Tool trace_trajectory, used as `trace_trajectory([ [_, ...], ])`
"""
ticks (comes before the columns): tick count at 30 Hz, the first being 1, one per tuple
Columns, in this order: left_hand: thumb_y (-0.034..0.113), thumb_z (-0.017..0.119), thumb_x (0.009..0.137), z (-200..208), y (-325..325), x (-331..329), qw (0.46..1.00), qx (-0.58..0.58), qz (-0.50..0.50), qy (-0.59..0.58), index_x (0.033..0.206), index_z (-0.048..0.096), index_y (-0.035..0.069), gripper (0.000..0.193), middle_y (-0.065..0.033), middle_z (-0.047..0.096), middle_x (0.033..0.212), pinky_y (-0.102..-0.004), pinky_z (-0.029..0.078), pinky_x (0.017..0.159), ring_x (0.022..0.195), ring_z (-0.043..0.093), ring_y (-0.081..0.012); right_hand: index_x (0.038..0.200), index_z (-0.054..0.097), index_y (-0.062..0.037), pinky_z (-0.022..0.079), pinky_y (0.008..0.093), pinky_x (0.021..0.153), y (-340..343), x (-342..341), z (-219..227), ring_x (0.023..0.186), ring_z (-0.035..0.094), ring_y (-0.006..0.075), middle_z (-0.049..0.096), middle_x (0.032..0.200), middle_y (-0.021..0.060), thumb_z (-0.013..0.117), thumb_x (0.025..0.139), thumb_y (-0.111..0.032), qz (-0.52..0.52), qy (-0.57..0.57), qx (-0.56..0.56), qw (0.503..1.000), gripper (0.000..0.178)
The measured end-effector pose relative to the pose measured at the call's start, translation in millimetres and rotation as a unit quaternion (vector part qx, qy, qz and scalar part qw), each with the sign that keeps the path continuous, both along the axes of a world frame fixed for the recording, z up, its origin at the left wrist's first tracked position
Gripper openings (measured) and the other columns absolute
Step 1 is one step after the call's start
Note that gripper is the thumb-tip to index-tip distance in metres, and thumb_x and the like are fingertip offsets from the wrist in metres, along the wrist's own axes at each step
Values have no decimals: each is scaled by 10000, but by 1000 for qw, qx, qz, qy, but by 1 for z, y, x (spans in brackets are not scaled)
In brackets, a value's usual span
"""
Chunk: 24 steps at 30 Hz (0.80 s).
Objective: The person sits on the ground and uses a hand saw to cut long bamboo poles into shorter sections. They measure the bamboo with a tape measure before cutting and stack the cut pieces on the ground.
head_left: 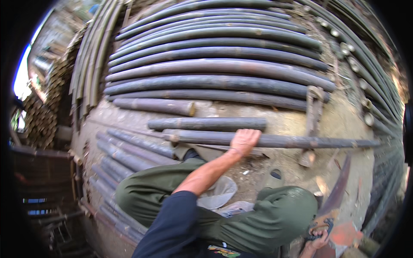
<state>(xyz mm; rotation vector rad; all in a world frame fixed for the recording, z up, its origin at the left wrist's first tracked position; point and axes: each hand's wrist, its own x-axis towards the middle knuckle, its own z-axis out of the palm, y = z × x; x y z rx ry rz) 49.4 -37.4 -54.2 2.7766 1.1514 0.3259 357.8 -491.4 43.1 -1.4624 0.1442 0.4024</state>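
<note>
1. Bamboo everywhere: the left hand [244, 141] reaches forward, palm down on a long dark bamboo pole [275, 140], fingers curled over its top.
2. That pole lies crosswise on the dusty ground [284, 122], just ahead of the person's knees in green trousers [275, 217].
3. At 5 o'clock of the view, the right hand [317, 241] is closed on the handle of a curved blade [337, 189]; the blade runs up toward 2 o'clock.
4. A shorter pole [206, 124] lies just beyond the held one, toward 12 o'clock.
5. Farther at 12 o'clock, a wide row of bamboo poles [215, 66] lies side by side.
6. At 9 o'clock, more short poles [129, 152] rest beside the left knee.
</note>
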Motion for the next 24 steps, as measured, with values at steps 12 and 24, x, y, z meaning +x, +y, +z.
trace_trajectory([
  [12, 270, 833, 605, 35, -3, -24, 994, -71, 37, 78, 1347, 456, 90, 852, -117, 551, 1192, -454, 439, 960, 1177, 529, -301, 1452, 428, 13, 483, 424, 978, 33, -12, -43, 1204, 596, 408, 561, 1365, 261, 607, 931, -106, 143, -396, -464, 779, 564],
  [24, 326, 784, 630, 67, 43, -98, 910, -332, 135, 207, 1286, 522, 118, 736, -188, 696, 1094, -468, 523, 897, 1050, 656, -375, 1560, 220, -33, 364, 481, 1060, -49, -27, -150, 1285, 452, 423, 454, 1442, 248, 724, 743, -21, 350, -365, -514, 693, 960],
])
